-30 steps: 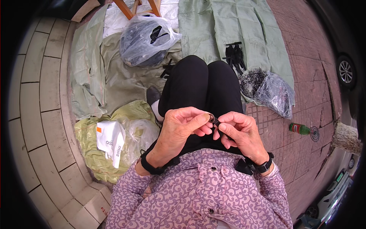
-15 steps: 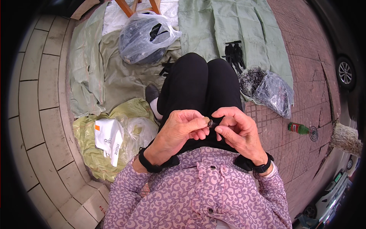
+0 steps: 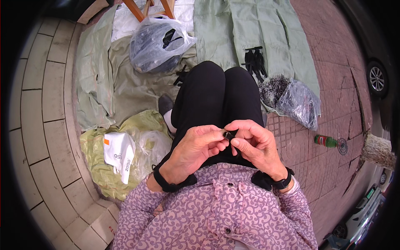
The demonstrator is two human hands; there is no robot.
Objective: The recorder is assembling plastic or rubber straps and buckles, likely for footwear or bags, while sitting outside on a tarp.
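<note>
Grip change above black trousers (image 3: pixel 202 91)

Right hand (image 3: pixel 263 149) just closed in, now grasping the small black piece (image 3: pixel 231 135) there — left hand (image 3: pixel 191 146) pinches its other end, so looks like it's steadied from both sides.

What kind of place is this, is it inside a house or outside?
Outside, probably a pavement beside a street. You can tell from the reddish paving, the car wheel at the right edge, and what looks like a tree trunk below it.
</note>
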